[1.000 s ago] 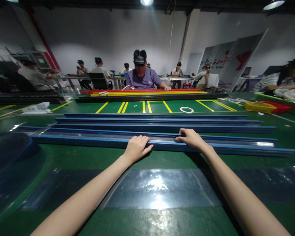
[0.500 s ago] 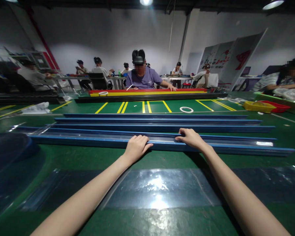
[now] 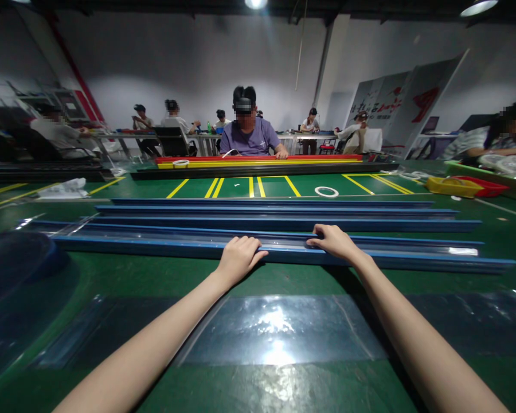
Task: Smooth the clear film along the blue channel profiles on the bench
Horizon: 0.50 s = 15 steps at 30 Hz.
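A long blue plastic channel strip [image 3: 413, 260] lies crosswise on the green table in front of me. My left hand [image 3: 239, 258] wraps over its near wall, with fingers reaching inside and the thumb along the front. To the right, my right hand [image 3: 334, 242] has its fingers curled at the strip's far rim and the thumb down in the channel. Its fingertips are partly hidden. A clear film [image 3: 189, 234] shows inside the channel, with a bright white patch near the right end. Behind it lie several similar blue strips [image 3: 284, 222].
Clear plastic sheet [image 3: 309, 332] lies flat between my forearms. A coiled blue-tinted roll [image 3: 17, 269] sits at the left. Beyond are a white ring [image 3: 326, 192], red, yellow and black strips [image 3: 258, 164], and a yellow tray [image 3: 451, 187]. A co-worker [image 3: 251, 137] sits opposite.
The co-worker's hand across the table has slid left along the red strip, closer to the body. Both of my hands and the blue strip look unmoved.
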Motion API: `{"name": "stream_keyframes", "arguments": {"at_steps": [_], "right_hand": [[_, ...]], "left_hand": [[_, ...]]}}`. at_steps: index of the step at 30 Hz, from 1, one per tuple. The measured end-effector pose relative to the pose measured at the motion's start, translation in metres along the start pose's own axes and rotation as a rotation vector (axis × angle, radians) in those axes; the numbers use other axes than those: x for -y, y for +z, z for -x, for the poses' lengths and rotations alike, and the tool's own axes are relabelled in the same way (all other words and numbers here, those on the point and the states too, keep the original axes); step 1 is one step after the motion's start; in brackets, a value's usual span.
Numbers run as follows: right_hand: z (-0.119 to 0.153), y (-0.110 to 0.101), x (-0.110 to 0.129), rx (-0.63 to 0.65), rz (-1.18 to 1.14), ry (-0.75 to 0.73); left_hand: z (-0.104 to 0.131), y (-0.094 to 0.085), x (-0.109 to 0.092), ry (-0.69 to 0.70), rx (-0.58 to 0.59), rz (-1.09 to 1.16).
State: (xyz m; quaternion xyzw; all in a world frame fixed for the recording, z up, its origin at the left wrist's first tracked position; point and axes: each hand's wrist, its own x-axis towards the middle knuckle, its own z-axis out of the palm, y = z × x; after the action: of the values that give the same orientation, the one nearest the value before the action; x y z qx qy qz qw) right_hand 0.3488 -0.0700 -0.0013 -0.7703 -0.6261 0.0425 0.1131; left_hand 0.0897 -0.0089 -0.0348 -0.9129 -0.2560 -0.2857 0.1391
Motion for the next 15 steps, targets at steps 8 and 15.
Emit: {"name": "stream_keyframes", "arguments": {"at_steps": [8,15], "right_hand": [[0.001,0.0013,-0.0002,-0.011,-0.013,-0.002],[0.0029,0.0001,0.0001,-0.027,-0.012,-0.03]], "left_hand": [[-0.0001,-0.001,-0.0006,0.011,0.027,-0.001],[-0.0002,-0.0024,-0.0014,0.019,0.029,-0.04]]}}
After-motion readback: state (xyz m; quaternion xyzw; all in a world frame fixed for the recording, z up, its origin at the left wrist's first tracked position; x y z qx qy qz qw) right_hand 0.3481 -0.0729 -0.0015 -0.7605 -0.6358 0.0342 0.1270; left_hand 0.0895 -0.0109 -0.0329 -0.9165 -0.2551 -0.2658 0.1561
